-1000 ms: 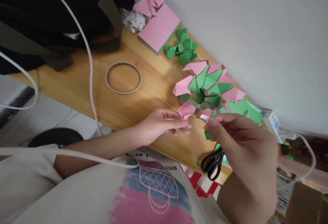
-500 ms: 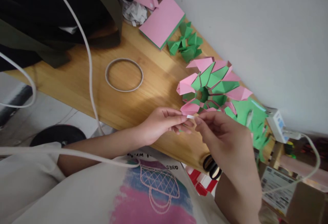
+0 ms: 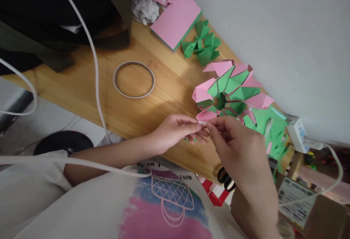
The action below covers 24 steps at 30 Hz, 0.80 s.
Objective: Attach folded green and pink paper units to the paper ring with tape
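Between the fingertips of both hands is a small white strip [image 3: 202, 123], like a bit of paper or tape. My left hand [image 3: 179, 129] pinches its left end with thumb and forefinger, the other fingers loosely curled below. From the right, my right hand [image 3: 235, 140] pinches the other end; its knuckles hide part of the grip. Just beyond the fingers stands a ring-shaped folded paper piece [image 3: 242, 92], green inside with pink points fanning outward. A small patch of green shows under my left fingers, too little to name.
A thin pale ring [image 3: 133, 96] lies on the wooden table [image 3: 164, 82]. Behind are small green folded pieces [image 3: 203, 45], a pink paper stack [image 3: 177, 18] and white scraps [image 3: 146, 9]. Black scissor handles [image 3: 226, 178] sit at the front edge. A white cable [image 3: 95, 67] crosses the left.
My right fingertips have come closer to my left, and less of the white strip shows between them. The view has shifted slightly; the paper pieces on the table lie as before.
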Tool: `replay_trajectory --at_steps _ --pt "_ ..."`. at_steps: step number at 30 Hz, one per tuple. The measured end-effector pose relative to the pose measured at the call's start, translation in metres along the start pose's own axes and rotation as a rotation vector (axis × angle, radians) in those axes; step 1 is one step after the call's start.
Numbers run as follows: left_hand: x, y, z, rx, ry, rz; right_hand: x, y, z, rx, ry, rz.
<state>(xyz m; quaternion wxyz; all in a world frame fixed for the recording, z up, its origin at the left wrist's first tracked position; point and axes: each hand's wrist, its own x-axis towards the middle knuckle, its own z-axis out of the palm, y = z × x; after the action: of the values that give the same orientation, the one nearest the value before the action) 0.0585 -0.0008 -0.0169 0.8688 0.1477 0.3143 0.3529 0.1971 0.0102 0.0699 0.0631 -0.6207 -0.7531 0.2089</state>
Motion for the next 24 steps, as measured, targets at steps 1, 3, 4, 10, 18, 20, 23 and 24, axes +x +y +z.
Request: replay_trajectory --at_steps 1,3,4,10,18,20,23,24 --pt "0.0002 0.0006 0.0003 0.003 0.009 -0.012 0.0005 -0.0001 0.0000 -0.021 0.001 -0.005" --pt "0.0005 0.0018 0.0009 0.010 0.023 -0.024 0.0012 -0.0004 0.0002 -0.059 0.005 -0.019" --pt "0.0007 0.0023 0.0011 0.010 0.025 -0.023 0.0014 -0.0006 0.0003 -0.077 0.007 -0.025" --pt "0.0012 0.0037 0.0019 0.041 0.029 -0.012 0.0022 -0.0023 0.0003 -0.151 0.028 -0.050" --pt "0.0019 0.0013 -0.0004 0.065 0.025 0.017 0.0033 -0.0021 0.0022 -0.230 0.061 -0.075" --pt "0.0022 0.0003 -0.0009 0.024 0.024 0.027 0.0030 -0.0022 0.0030 -0.264 0.065 -0.069" --pt "0.0034 -0.0018 -0.0008 0.016 0.050 0.035 0.0013 -0.0043 0.0054 -0.307 0.081 -0.049" --pt "0.0039 -0.0026 -0.0005 0.027 0.065 0.038 0.0003 -0.0057 0.0064 -0.323 0.095 -0.045"
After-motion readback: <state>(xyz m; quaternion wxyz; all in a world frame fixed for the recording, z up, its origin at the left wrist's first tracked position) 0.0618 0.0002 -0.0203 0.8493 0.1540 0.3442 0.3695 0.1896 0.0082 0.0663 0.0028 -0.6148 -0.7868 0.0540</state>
